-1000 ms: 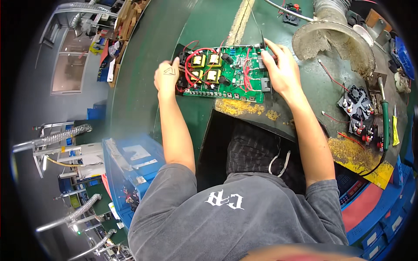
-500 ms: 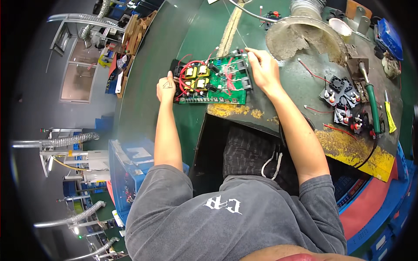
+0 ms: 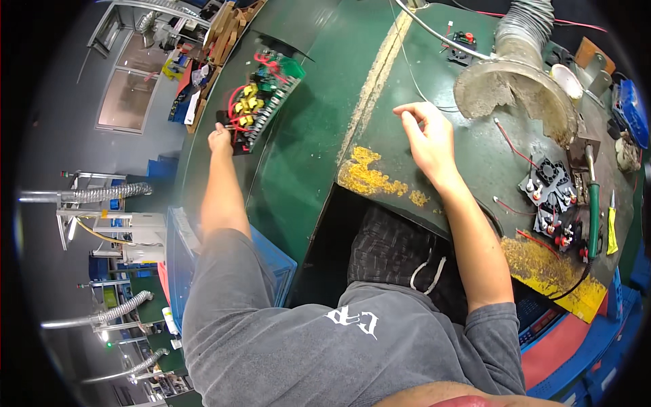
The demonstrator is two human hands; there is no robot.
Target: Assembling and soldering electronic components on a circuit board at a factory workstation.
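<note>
Left hand (image 3: 220, 140): at my 10 o'clock, gripping the near end of the circuit board (image 3: 266, 102), I'd guess to spare its crowded parts.
Circuit board: 11 o'clock, tilted, far end toward 1; I can't tell whether it touches the table (image 3: 315, 139).
Right hand (image 3: 432, 142): 2 o'clock, empty, fingers loosely curled, perhaps because the left alone supports the board.
Flared hood (image 3: 519, 76): farther out at 2, probably placed for drawing fumes.
Small fans (image 3: 546, 173): 3 o'clock, clustered, likely for easy reach.
Soldering iron (image 3: 594, 220): just beside them, green handle toward 6, presumably for grabbing.
</note>
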